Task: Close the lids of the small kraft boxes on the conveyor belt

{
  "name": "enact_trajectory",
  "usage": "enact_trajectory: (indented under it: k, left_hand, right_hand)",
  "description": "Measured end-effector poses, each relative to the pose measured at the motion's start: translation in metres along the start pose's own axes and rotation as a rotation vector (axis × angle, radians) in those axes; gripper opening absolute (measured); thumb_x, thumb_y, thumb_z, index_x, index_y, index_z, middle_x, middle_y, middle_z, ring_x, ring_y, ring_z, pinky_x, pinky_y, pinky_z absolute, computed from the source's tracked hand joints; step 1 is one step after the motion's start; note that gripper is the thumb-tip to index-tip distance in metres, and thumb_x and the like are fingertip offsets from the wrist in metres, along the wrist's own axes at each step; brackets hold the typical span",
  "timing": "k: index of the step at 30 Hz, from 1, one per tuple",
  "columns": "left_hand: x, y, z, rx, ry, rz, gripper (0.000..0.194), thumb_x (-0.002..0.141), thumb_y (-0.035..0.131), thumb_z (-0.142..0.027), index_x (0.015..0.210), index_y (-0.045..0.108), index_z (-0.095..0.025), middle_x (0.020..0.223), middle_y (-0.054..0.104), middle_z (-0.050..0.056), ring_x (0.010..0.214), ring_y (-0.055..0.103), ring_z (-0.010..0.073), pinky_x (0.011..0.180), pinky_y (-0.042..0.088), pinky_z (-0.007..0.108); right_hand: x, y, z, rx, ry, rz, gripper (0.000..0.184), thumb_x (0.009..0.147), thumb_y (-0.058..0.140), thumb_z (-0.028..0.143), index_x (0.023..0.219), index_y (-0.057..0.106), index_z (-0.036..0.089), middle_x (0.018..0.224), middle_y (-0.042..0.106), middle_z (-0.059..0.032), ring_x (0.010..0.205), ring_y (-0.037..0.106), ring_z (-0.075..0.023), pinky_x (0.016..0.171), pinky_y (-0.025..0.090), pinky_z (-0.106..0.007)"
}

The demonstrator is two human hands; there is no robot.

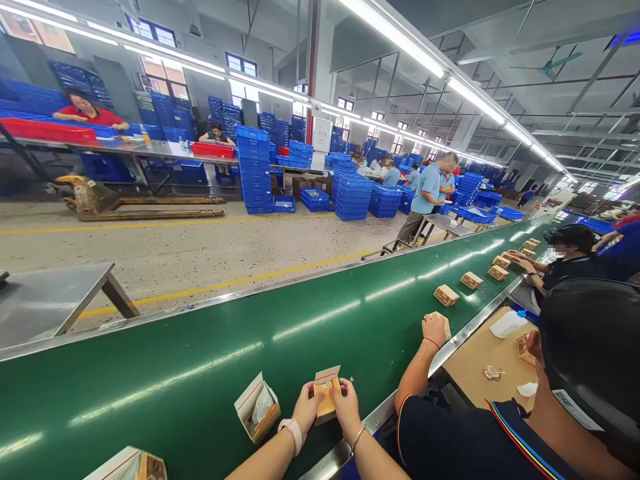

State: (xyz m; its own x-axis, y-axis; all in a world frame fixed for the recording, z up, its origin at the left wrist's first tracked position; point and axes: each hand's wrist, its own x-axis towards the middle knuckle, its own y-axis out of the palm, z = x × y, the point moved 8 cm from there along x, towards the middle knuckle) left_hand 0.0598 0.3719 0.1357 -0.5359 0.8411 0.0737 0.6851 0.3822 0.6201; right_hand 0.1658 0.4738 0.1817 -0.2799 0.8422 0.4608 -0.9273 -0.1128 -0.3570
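Observation:
Both my hands hold a small tan cardboard box (326, 395) with its top flap up, just above the near edge of the green conveyor belt (200, 363). My left hand (306, 407), with a pale watch at the wrist, grips the box's left side. My right hand (346, 407), with a thin bracelet, grips its right side. An open white-and-tan box (257, 407) with a white packet inside lies on the belt just left of my hands. Another open box (131, 465) sits at the bottom left edge.
A co-worker in a dark shirt to my right rests a hand (434, 330) on a box on the belt. Several small boxes (446, 295) ride the belt farther along, near another seated person (570, 257). Blue crates (254, 170) and a pallet jack (100, 200) stand across the aisle.

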Motion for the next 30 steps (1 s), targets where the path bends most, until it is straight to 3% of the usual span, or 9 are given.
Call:
enact_trajectory:
  k: [5, 8, 10, 12, 16, 18, 21, 26, 30]
  left_hand:
    - [-0.002, -0.005, 0.013, 0.095, 0.025, -0.086, 0.05, 0.08, 0.06, -0.027, 0.12, 0.039, -0.007, 0.137, 0.04, 0.024, 0.124, 0.047, 0.0229, 0.1, 0.039, 0.028]
    - [-0.025, -0.017, 0.04, 0.156, 0.095, -0.018, 0.051, 0.065, 0.068, -0.043, 0.101, 0.051, -0.01, 0.111, 0.059, 0.017, 0.106, 0.058, 0.0244, 0.089, 0.046, 0.029]
    - [-0.043, -0.036, 0.062, 0.207, 0.137, 0.013, 0.052, 0.056, 0.068, -0.052, 0.087, 0.052, -0.014, 0.077, 0.061, 0.009, 0.072, 0.06, 0.0228, 0.067, 0.049, 0.033]
    - [-0.057, -0.069, 0.073, 0.258, 0.198, -0.105, 0.059, 0.057, 0.062, -0.06, 0.094, 0.049, -0.016, 0.072, 0.058, 0.006, 0.056, 0.053, 0.021, 0.061, 0.047, 0.038]
    - [-0.063, -0.126, 0.052, 0.352, 0.401, -0.421, 0.075, 0.064, 0.056, -0.062, 0.119, 0.042, -0.014, 0.126, 0.051, 0.019, 0.106, 0.055, 0.0322, 0.097, 0.041, 0.046]
    - [-0.057, -0.126, 0.024, 0.517, 0.562, -0.429, 0.073, 0.073, 0.05, -0.057, 0.13, 0.043, -0.012, 0.14, 0.042, 0.018, 0.128, 0.041, 0.0322, 0.109, 0.03, 0.047]
    - [-0.044, -0.109, -0.008, 0.836, 0.675, -0.348, 0.062, 0.087, 0.034, -0.045, 0.136, 0.048, -0.009, 0.141, 0.042, 0.016, 0.134, 0.036, 0.031, 0.105, 0.032, 0.051]
    - [-0.038, -0.096, -0.03, 1.072, 0.692, -0.182, 0.05, 0.093, 0.03, -0.032, 0.138, 0.049, -0.024, 0.142, 0.043, 0.007, 0.136, 0.032, 0.0284, 0.101, 0.036, 0.05]
    - [-0.042, -0.088, -0.038, 1.031, 0.709, -0.091, 0.047, 0.091, 0.036, -0.029, 0.134, 0.052, -0.034, 0.14, 0.045, 0.003, 0.136, 0.032, 0.0289, 0.099, 0.035, 0.05]
  right_hand:
    - [-0.021, -0.033, 0.032, -0.086, -0.186, -0.131, 0.069, 0.065, 0.06, 0.051, 0.118, 0.051, 0.008, 0.124, 0.048, -0.0199, 0.118, 0.049, -0.0275, 0.105, 0.038, -0.042]
    - [-0.052, -0.037, 0.072, -0.107, -0.449, -0.122, 0.058, 0.073, 0.056, 0.053, 0.114, 0.054, 0.011, 0.126, 0.048, -0.0169, 0.123, 0.045, -0.0249, 0.106, 0.037, -0.041]
    - [-0.064, -0.011, 0.086, -0.053, -0.456, 0.11, 0.046, 0.081, 0.05, 0.051, 0.104, 0.058, 0.012, 0.109, 0.056, -0.0141, 0.102, 0.056, -0.0195, 0.091, 0.047, -0.034]
    - [-0.07, 0.03, 0.093, -0.056, -0.397, 0.399, 0.035, 0.083, 0.045, 0.038, 0.101, 0.061, 0.013, 0.099, 0.058, -0.0114, 0.088, 0.059, -0.0154, 0.079, 0.051, -0.029]
    - [-0.06, 0.095, 0.098, -0.331, -0.468, 0.662, 0.065, 0.061, 0.045, 0.013, 0.125, 0.058, 0.015, 0.13, 0.051, -0.0116, 0.119, 0.052, -0.0217, 0.097, 0.047, -0.037]
    - [-0.052, 0.112, 0.097, -0.414, -0.554, 0.73, 0.07, 0.057, 0.047, 0.011, 0.125, 0.06, 0.016, 0.132, 0.051, -0.0102, 0.126, 0.047, -0.0237, 0.108, 0.037, -0.044]
    - [-0.045, 0.112, 0.092, -0.442, -0.629, 0.782, 0.064, 0.058, 0.053, 0.014, 0.121, 0.064, 0.021, 0.127, 0.056, -0.0069, 0.128, 0.045, -0.0254, 0.111, 0.03, -0.05]
    - [-0.056, 0.089, 0.095, -0.555, -0.901, 0.826, 0.074, 0.065, 0.067, 0.03, 0.137, 0.051, 0.025, 0.138, 0.044, -0.0086, 0.135, 0.035, -0.0314, 0.107, 0.031, -0.053]
    - [-0.064, 0.085, 0.105, -0.628, -0.997, 0.803, 0.053, 0.075, 0.065, 0.042, 0.126, 0.06, 0.03, 0.129, 0.054, -0.0059, 0.128, 0.043, -0.0305, 0.102, 0.033, -0.053]
